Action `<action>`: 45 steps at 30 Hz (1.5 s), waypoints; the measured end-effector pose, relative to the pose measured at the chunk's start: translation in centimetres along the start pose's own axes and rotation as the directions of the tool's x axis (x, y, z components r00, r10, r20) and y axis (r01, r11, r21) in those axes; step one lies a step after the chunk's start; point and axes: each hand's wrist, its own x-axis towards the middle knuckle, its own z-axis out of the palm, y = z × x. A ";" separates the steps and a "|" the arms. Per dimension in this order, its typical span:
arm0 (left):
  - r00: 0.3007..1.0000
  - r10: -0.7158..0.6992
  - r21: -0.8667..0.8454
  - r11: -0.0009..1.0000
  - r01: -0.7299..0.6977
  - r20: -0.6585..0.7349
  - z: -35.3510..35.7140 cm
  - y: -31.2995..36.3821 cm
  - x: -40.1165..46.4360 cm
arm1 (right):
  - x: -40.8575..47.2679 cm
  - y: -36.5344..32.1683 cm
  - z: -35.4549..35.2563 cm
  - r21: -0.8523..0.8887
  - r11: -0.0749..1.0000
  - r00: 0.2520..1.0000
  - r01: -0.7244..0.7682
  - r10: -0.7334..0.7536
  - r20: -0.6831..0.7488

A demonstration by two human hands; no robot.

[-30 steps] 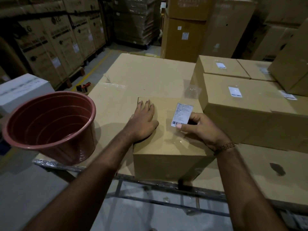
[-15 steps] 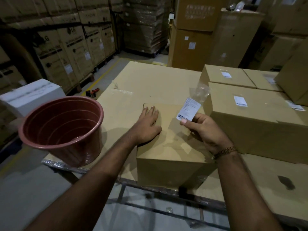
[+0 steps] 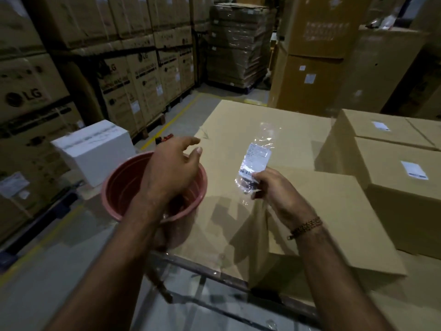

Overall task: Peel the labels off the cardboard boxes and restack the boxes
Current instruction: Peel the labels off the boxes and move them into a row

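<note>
**Asha:** Above the near box [image 3: 317,211], the right hand [image 3: 278,189] pinches a peeled label [image 3: 256,161] by its lower end, with a strip of clear tape trailing above and below the printed paper. It hangs free in the air and touches no cardboard.

**Ben:** And the left hand [image 3: 171,170]?

**Asha:** It holds nothing. Its fingers are loosely spread, and it hovers over the reddish bucket [image 3: 114,185] that stands at the left edge of the counter [image 3: 250,123], which seems to be a broad sheet of cardboard on a metal frame.

**Ben:** So which step is this?

**Asha:** I judge the peel on this box finished and the discard in hand. The bucket looks like the bin for scraps, though I cannot make out what lies inside it.

**Ben:** What does the next move call for?

**Asha:** Carrying the label left, across to the bucket's mouth, and letting it go. The tape is sticky, so it may cling to the fingers; the free left hand could pull it off.

**Ben:** And the rest?

**Asha:** Two boxes at the right, one [image 3: 405,187] just beside the near box and another [image 3: 372,125] behind it, each show a white label on top, so more peeling remains before any restacking.
</note>
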 end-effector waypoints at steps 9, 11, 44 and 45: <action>0.988 -0.073 0.244 0.969 0.037 0.137 -5.5 -12.4 2.9 | 3.8 0.5 11.4 -0.268 0.963 0.999 0.036 -0.029 0.030; 0.984 -0.061 0.274 0.962 0.014 0.164 -5.6 -14.6 3.2 | 4.5 1.2 13.4 -0.343 0.939 1.000 0.011 -0.012 -0.002; 0.953 -0.044 0.188 0.982 -0.014 0.299 -5.3 -20.9 2.9 | 8.2 1.9 21.4 -0.924 0.359 0.979 -0.135 -0.098 -0.181; 0.959 -0.031 0.188 0.982 -0.024 0.282 -5.3 -20.5 2.9 | 7.9 1.4 21.0 -0.913 0.388 0.976 -0.126 -0.117 -0.184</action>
